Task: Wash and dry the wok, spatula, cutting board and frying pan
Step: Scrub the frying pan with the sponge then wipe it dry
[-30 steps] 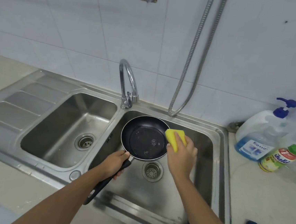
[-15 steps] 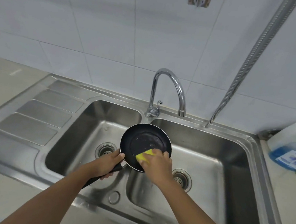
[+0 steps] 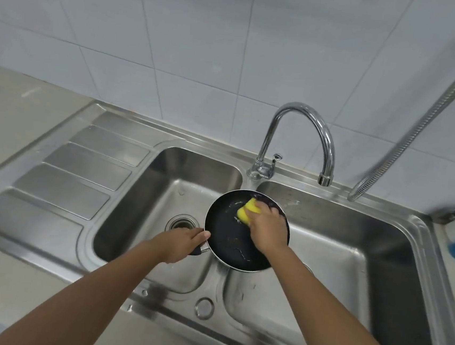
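The sponge (image 3: 247, 214), gripped by the right hand (image 3: 269, 230), now presses the frying pan's (image 3: 223, 236) far rim below the faucet (image 3: 329, 154), no longer its near edge. The left hand (image 3: 179, 245) grips the handle (image 3: 197, 251), hiding most of it.

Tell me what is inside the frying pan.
A yellow sponge lies on the black floor of the frying pan, gripped by the right hand, with thin wet streaks nearby. The floor beneath sponge and hand is hidden.

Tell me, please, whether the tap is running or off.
Off, as far as shows: no stream falls from the tap toward the sink basin below its spout.
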A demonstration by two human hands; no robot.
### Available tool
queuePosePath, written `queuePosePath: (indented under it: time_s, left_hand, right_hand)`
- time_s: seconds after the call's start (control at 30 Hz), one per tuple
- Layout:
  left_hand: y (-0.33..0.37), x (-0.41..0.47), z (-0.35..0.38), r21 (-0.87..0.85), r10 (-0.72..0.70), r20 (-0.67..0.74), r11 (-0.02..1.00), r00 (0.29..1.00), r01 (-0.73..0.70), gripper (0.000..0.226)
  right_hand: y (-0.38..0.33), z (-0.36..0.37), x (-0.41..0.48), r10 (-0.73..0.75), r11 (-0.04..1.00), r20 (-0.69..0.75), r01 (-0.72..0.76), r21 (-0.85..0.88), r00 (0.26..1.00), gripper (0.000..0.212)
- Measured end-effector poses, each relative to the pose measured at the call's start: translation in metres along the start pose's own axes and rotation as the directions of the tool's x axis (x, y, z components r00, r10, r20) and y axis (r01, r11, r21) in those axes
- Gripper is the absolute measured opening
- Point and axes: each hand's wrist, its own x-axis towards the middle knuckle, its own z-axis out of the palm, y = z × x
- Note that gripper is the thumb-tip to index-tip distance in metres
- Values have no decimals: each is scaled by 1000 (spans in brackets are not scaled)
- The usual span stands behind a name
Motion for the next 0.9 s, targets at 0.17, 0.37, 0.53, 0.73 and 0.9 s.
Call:
queuePosePath:
  time_s: [0.17, 0.37, 0.53, 0.73, 0.9]
  left_hand:
    - [-5, 7, 2, 153, 48, -51, 987, 998, -39, 65]
    - [0, 12, 1, 315, 90, -92, 947, 992, -56, 58]
    - [-2, 14, 6, 302, 75, -171, 953, 982, -20, 67]
    - [-4, 21, 1, 314, 47, -105, 949, 993, -12, 65]
    - [8, 20, -7, 275, 0, -120, 961, 993, 33, 46]
  right_hand:
    - [-1, 7, -54, 28, 1000, 81, -28, -4, 996, 37]
    - [-54, 21, -44, -85, 983, 54, 75, 167, 995, 35]
    - [-21, 10, -2, -29, 996, 55, 24, 86, 998, 44]
    - [7, 10, -49, 38, 995, 64, -31, -93, 997, 35]
    - [-44, 19, -46, -60, 991, 111, 46, 128, 992, 29]
